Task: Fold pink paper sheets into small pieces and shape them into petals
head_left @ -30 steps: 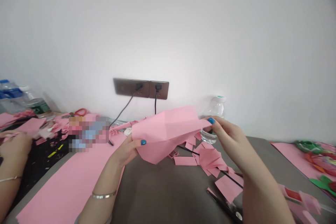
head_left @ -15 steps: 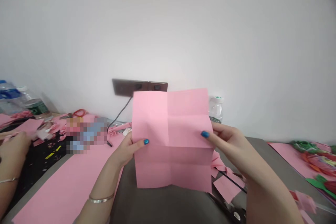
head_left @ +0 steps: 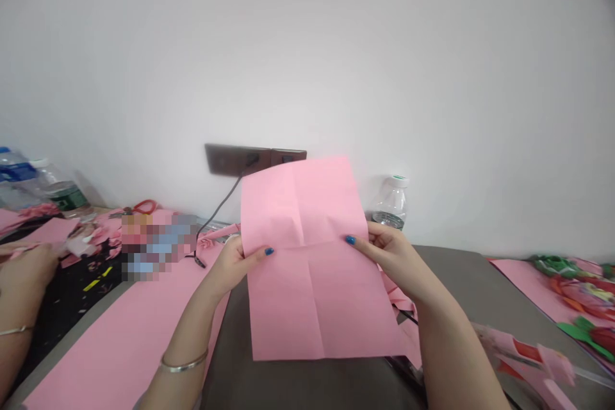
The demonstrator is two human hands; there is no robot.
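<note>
A creased sheet of pink paper is held up in front of me, with fold lines crossing near its middle. My left hand pinches its left edge, thumb in front and fingers behind. On the right edge, my right hand grips in the same way, its fingers partly hidden by the sheet. Under my left forearm lies a large pink sheet on the grey table. Pink scraps and a dark tool show partly behind the held paper.
A clear bottle stands behind my right hand. Another person's hand works at the far left near bottles and pink pieces. A cable runs from the wall socket. Red and green crafts lie at the right.
My right hand has moved left and slightly inward. The paper has tilted, its top right corner shifting left and its lower right corner right. More of the bottle now shows.
</note>
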